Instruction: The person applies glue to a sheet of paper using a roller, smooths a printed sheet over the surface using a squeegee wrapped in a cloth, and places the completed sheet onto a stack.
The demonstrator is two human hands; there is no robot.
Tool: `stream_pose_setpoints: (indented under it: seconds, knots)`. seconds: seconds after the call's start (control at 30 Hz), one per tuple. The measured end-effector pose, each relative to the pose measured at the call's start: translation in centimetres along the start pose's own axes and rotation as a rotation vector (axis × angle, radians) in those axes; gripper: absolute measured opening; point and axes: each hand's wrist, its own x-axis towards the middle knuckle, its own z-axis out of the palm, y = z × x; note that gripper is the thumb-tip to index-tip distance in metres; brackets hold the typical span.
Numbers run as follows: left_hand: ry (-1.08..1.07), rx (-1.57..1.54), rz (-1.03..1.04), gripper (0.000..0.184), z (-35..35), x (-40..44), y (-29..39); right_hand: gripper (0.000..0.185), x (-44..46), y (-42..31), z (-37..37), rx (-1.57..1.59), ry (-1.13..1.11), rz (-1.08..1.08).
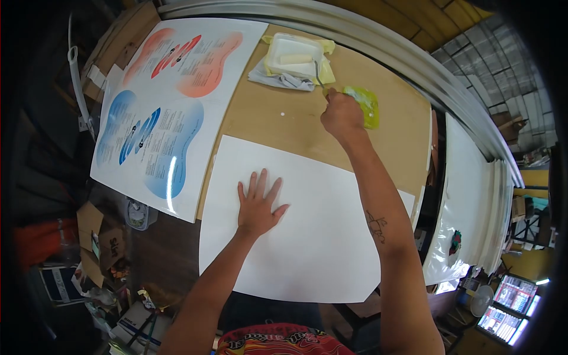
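My left hand (258, 207) lies flat on a large white sheet (319, 236), fingers spread. Farther off, my right hand (344, 115) is closed around the handle of a paint roller (296, 59). The roller's pale sleeve rests in a white tray (283, 44), joined to my hand by a bent metal rod. Under the tray are yellow material and a crumpled grey-white cloth or bag (284, 81). Beside my right hand is a yellow-green piece (370, 105) with white smears, partly hidden by the hand.
Brown board (260, 115) covers the worktop beneath the sheet. Printed panels with red and blue shapes (171, 112) lie at the left. Long pale rails (378, 32) run along the far edge. Cardboard boxes (97, 236) stand lower left, and a plastic-covered white surface (458, 195) at right.
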Motion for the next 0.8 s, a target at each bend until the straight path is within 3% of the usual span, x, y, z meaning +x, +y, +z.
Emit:
stream_pose_setpoints:
  seconds: [0.17,0.6,0.8]
  knots:
    - [0.01,-0.014,0.012,0.07,0.0,-0.1,-0.1,0.019,-1.0,-0.2,-0.2,0.038,0.159,-0.022]
    - [0.04,-0.028,0.04,0.068,0.1,-0.3,-0.3,0.029,-6.3,2.7,0.1,-0.012,0.146,0.129]
    - [-0.026,-0.075,0.046,0.077,-1.1,-0.7,-0.5,0.039,-8.1,4.1,-1.7,0.03,0.163,0.225]
